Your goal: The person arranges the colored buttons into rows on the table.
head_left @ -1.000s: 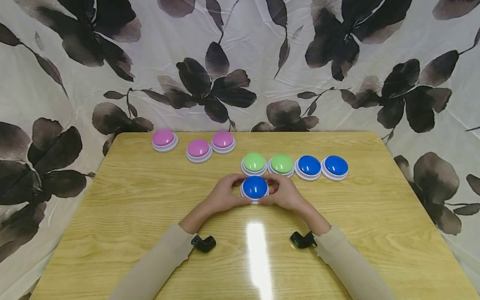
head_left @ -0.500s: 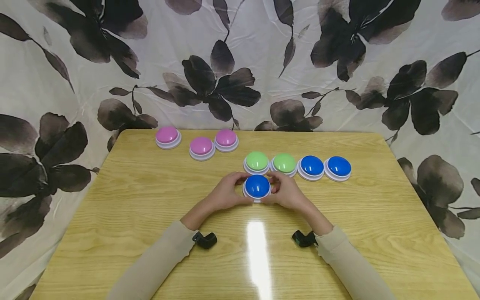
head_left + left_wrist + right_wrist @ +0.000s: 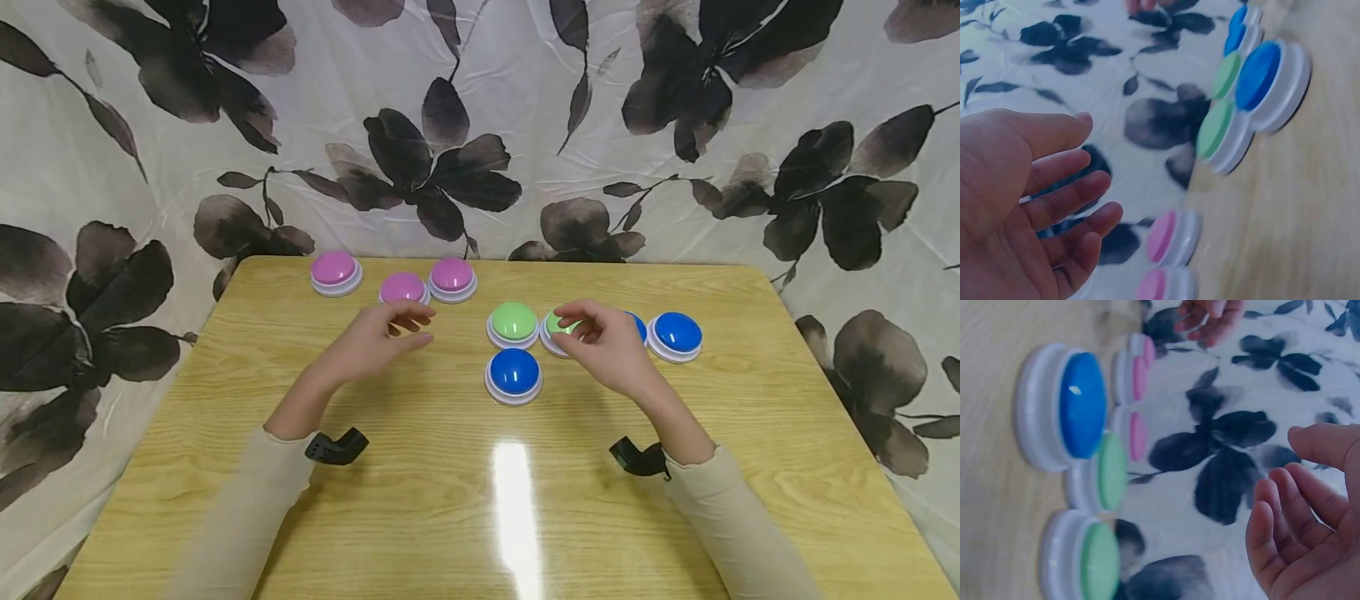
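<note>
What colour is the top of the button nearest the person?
That button has a glossy blue top; it shows best in the head view.

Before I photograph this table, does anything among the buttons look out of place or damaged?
No damage or spill shows. One blue button sits in front of the left green button, out of the row where the other two blue buttons line up, perhaps deliberately.

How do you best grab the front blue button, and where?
I'd pinch its white base, the left hand from the left, the right hand from the right. It's round and sticks out around the smooth blue dome, and no button blocks those sides, while a green button sits close behind.
</note>
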